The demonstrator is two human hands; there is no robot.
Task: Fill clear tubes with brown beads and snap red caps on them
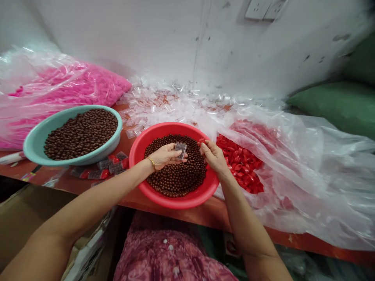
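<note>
Red plastic basin point(175, 203) sits at the near edge of the desk point(211, 212), in the middle of my view, filled with glossy brown beads point(178, 179). Both bare hands hover over it. I see the left hand point(165, 155), with a gold bracelet point(151, 162) at the wrist, pinching a small clear bag point(181, 149) between thumb and fingers just above the beads. The right hand point(213, 156) is close beside it on the right, its fingers pressed together on a small red piece point(201, 141) near the basin's far rim. To the left stands a teal basin point(32, 144), also holding brown beads, and between the two basins lie a few filled packets point(108, 166) on the desk. Just right of the red basin, a large clear plastic sheet point(307, 164) holds a pile of red caps point(241, 164). Farther back, a heap of empty clear bags point(164, 101) spreads along the white wall. At far left rests a big clear sack of pink pieces point(58, 89); at far right, green sacks point(336, 105).
</note>
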